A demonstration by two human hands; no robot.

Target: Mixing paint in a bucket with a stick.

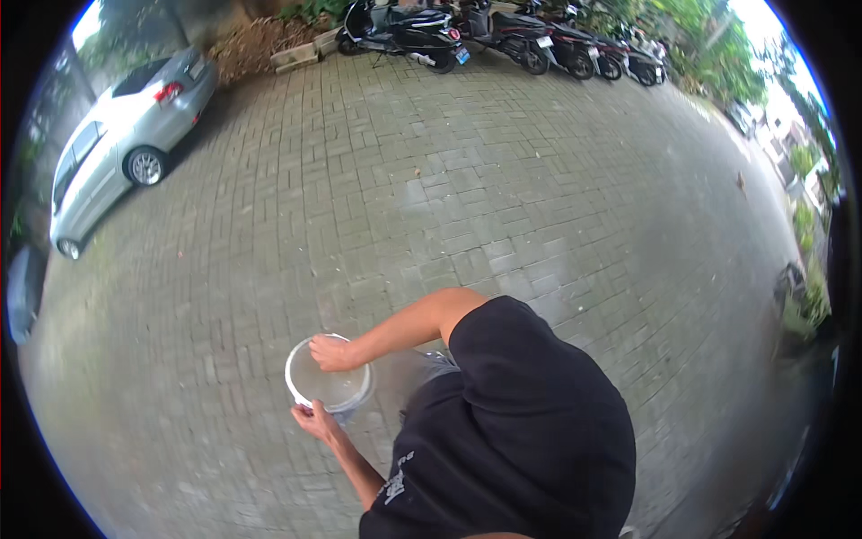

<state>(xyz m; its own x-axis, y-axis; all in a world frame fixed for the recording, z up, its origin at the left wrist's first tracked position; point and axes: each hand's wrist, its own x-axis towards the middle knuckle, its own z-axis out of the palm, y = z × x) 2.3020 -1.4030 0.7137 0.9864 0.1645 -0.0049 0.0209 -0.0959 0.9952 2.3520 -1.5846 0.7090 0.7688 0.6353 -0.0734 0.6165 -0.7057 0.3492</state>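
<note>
Curled nearly into a fist in the head view, the right hand sits at the mouth of a round, white-rimmed plastic bucket, its knuckles just inside the far part of the rim; whether its fingers pinch anything cannot be told. The left hand clasps the near edge, thumb on the rim's upper side and the other fingers bent around the outside.

The bucket is left of the lower middle of the view, in front of the person's body and over grey-green block paving; whether its base rests on the ground cannot be made out. Its rim is thick, smooth and bright white, drawn as a near-complete ring. The inside looks dull grey-beige and cloudy, with a few paler specks low down; what they are is too blurred to say. A small stretch of outer wall shows below the rim, with a bluish tinge.

Both bare forearms reach leftward from a black short-sleeved shirt with pale print on it. A shiny, clear-looking item shows beside the shirt, too unclear to name. Farther off stand a silver car at upper left and a row of mostly black motorbikes along the top.
</note>
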